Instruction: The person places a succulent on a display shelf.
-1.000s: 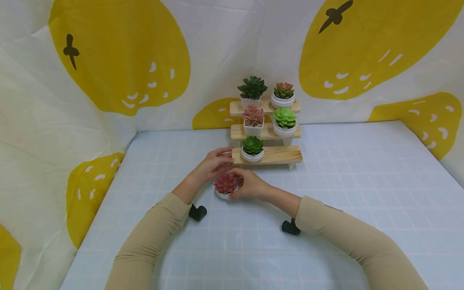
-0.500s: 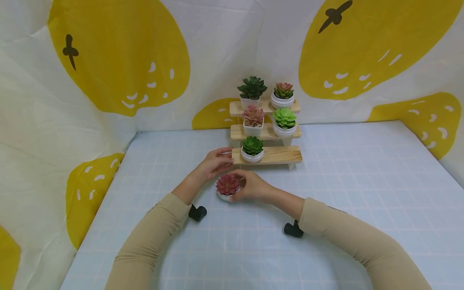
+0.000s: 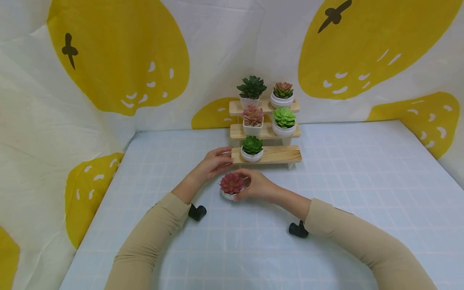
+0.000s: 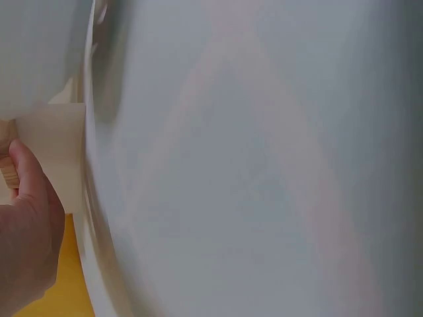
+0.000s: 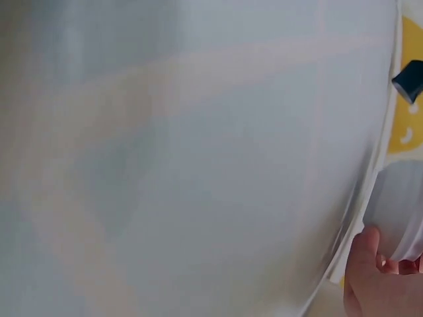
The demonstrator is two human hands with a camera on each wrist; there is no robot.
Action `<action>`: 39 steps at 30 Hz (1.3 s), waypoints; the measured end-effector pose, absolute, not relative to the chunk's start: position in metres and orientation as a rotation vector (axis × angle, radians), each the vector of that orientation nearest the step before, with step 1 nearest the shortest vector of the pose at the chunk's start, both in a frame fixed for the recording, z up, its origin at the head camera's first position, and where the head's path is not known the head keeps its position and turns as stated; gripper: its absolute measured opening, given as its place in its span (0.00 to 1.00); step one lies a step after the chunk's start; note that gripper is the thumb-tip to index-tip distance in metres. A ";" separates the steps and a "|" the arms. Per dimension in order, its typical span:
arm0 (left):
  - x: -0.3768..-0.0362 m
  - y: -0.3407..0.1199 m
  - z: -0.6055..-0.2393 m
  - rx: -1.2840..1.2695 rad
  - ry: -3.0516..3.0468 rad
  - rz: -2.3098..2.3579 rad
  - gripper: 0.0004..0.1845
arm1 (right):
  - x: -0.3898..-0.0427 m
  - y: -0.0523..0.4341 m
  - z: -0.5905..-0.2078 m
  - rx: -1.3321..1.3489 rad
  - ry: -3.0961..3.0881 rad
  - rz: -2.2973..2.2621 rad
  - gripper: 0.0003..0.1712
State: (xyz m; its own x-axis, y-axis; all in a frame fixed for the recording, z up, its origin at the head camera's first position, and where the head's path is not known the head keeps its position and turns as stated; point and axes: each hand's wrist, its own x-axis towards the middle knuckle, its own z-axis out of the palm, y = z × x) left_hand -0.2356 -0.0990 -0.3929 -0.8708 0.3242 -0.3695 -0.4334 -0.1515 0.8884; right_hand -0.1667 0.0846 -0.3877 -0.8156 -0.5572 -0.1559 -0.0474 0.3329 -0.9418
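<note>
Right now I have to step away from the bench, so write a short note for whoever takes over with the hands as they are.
Right hand: grips the red succulent pot, low over the blue grid table, just in front of the wooden stand.
Left hand: fingers rest on the left end of the bottom shelf, holding nothing.
Done: five pots are on the stand, two on the top shelf, two on the middle, and the green succulent pot at the left of the bottom one.
Left: the right half of the bottom shelf is bare; the red pot likely goes there.
</note>
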 end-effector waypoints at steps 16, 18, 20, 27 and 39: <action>-0.235 -0.099 -0.394 -0.129 1.633 2.062 0.30 | -0.160 0.111 -0.376 -0.472 2.121 -1.546 0.41; -0.235 -0.099 -0.394 -0.133 1.632 2.063 0.30 | -0.158 0.115 -0.373 -0.449 2.128 -1.544 0.40; -0.235 -0.099 -0.394 -0.142 1.628 2.065 0.30 | -0.157 0.118 -0.371 -0.428 2.130 -1.549 0.40; -0.236 -0.098 -0.395 -0.135 1.601 2.086 0.30 | -0.156 0.133 -0.366 -0.428 2.155 -1.564 0.40; -0.237 -0.098 -0.396 -0.147 1.592 2.094 0.30 | -0.158 0.149 -0.361 -0.374 2.188 -1.542 0.41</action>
